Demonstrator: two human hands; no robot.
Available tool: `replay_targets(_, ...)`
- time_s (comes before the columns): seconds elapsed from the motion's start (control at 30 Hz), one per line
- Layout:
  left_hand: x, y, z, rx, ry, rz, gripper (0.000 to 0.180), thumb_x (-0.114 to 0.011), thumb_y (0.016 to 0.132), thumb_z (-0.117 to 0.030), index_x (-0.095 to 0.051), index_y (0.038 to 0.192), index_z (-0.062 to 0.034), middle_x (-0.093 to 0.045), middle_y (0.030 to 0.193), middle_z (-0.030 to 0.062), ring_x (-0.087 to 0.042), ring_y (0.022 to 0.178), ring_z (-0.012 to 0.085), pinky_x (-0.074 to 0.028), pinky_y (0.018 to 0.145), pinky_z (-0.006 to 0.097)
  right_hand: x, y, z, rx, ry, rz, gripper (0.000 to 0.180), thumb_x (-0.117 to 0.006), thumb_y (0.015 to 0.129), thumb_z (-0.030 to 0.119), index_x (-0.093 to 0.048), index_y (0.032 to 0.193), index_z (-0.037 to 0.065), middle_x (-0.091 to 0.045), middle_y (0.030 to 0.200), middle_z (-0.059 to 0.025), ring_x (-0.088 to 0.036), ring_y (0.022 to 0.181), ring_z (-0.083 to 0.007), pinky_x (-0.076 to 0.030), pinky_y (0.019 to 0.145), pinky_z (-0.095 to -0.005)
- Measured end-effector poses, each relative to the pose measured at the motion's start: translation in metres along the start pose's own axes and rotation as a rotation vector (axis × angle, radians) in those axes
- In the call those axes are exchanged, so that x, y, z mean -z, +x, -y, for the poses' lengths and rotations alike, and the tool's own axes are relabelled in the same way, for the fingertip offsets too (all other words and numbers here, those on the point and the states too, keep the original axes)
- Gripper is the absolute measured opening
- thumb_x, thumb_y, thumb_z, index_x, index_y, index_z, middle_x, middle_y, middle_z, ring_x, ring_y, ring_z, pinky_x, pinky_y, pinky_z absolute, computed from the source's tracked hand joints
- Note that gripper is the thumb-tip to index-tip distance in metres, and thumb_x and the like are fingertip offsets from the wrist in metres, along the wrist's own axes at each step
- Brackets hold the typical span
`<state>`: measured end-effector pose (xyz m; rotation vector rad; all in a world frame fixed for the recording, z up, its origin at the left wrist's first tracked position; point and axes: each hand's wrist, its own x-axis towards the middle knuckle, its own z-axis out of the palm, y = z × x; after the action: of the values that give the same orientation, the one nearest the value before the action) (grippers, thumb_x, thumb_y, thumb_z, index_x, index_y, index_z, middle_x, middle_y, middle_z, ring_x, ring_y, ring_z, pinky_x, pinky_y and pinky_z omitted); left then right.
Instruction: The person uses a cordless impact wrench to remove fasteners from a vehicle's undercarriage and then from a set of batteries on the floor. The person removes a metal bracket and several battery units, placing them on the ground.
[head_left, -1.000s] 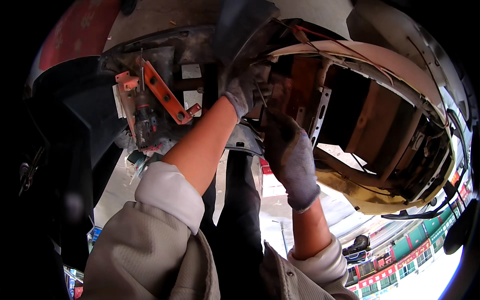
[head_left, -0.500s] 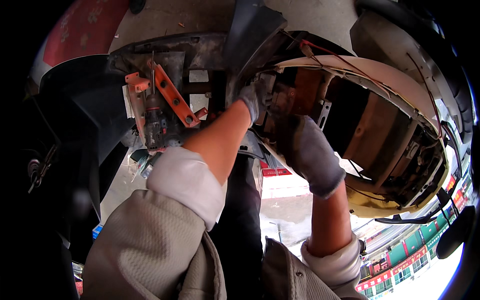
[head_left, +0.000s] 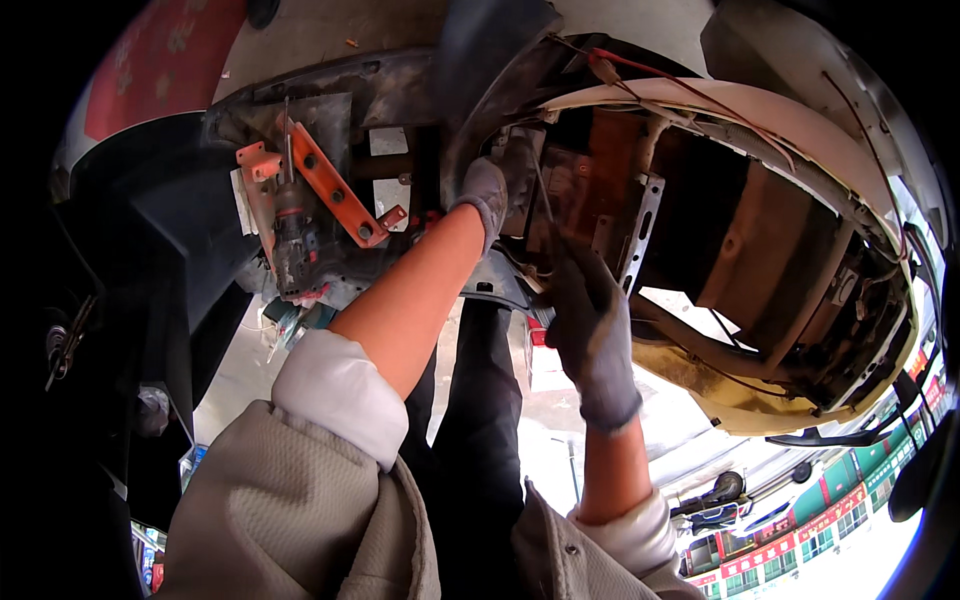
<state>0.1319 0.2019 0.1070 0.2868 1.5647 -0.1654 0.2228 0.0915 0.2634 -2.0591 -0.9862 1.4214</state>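
My left hand (head_left: 485,190), in a grey glove, reaches to the dark inner edge of an opened vehicle body (head_left: 735,95). Its fingers lie in shade and blur among the grey parts there, so their grip does not show. My right hand (head_left: 595,345), also gloved, is closed below and to the right of it. From that fist a thin metal rod (head_left: 544,195), the shaft of a hand tool, points up toward the place by my left fingers. The tool's handle is hidden in the glove.
To the left, a power drill (head_left: 290,235) with a long bit lies between an orange angled bracket (head_left: 335,185) and a smaller orange bracket (head_left: 258,165). A slotted metal strip (head_left: 642,230) and a red wire (head_left: 690,85) belong to the opened body. A dark panel (head_left: 165,200) stands far left.
My right hand has moved down and slightly left, away from the left hand, and the thin rod now shows. The left hand has shifted slightly left. The whole view has shifted a little.
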Motion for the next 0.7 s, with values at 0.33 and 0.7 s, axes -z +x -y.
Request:
replay_targets(0.33,-0.003,0.112,0.026,-0.139,0.101,-0.040,0.033,-0.061,0.087,-0.037,-0.064,0.098,-0.0065,-0.064,0.082,0.0064,-0.058,0.070,0.0169,-0.046,0.064,0.032,-0.002,0.012,0.007,-0.405,0.326,0.060,0.028,-0.050,0.097,0.020,-0.059,0.109,-0.004,-0.058,0.076,-0.0059,-0.058,0.063,-0.0108,-0.045,0.054,-0.0263)
replay_targets(0.7,0.009,0.117,0.049,-0.363,-0.553,0.250,0.012,-0.062,0.086,-0.018,-0.063,0.089,-0.0066,-0.061,0.075,0.0032,-0.057,0.066,0.0161,-0.045,0.061,0.030,-0.010,0.004,-0.020,0.030,0.067,0.003,0.033,-0.046,0.097,0.020,-0.061,0.114,-0.004,-0.063,0.078,-0.0080,-0.060,0.063,-0.0111,-0.043,0.050,-0.0258)
